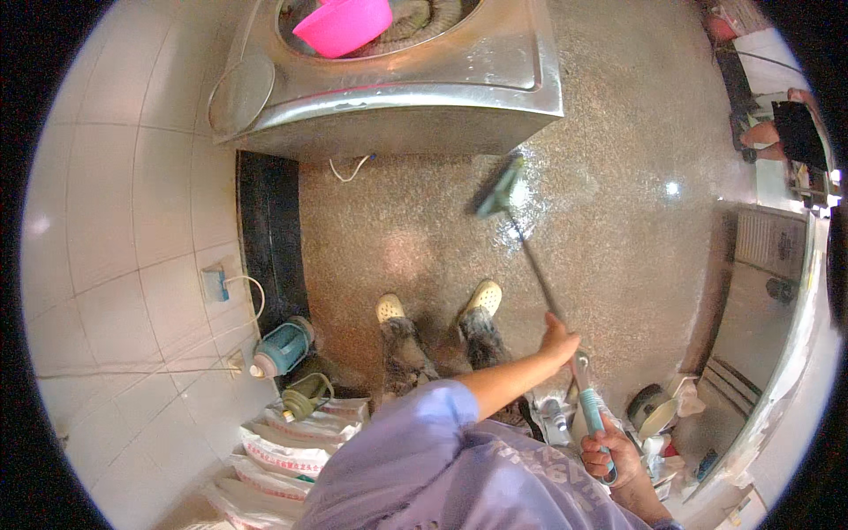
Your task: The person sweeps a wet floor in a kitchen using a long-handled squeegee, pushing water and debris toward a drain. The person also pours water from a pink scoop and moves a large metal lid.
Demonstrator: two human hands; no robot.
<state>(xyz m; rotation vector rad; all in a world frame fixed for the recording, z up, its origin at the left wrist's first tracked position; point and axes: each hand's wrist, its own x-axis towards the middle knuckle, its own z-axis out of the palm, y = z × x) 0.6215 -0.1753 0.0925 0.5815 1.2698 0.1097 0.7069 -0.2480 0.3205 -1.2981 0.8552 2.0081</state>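
A long-handled floor tool, a squeegee or flat mop (538,270), runs from my hands down to the floor. Its green-and-dark head (503,189) is slightly blurred and rests on the wet, shiny floor by the near right corner of a stainless steel cabinet. My left hand (560,341) is closed around the middle of the shaft. Lower in the view, my right hand (613,450) grips the light-blue sleeve (591,404) near the handle's looped end. My feet, in pale yellow clogs (487,297), stand to the left of the shaft.
The steel cabinet (397,99) holds a pink plastic basin (348,26). Along the tiled left wall are a blue thermos jug (285,348), a green jug (308,397), cords and stacked white sacks (285,457). A low counter (755,311) borders the right; a person (792,136) is beyond it.
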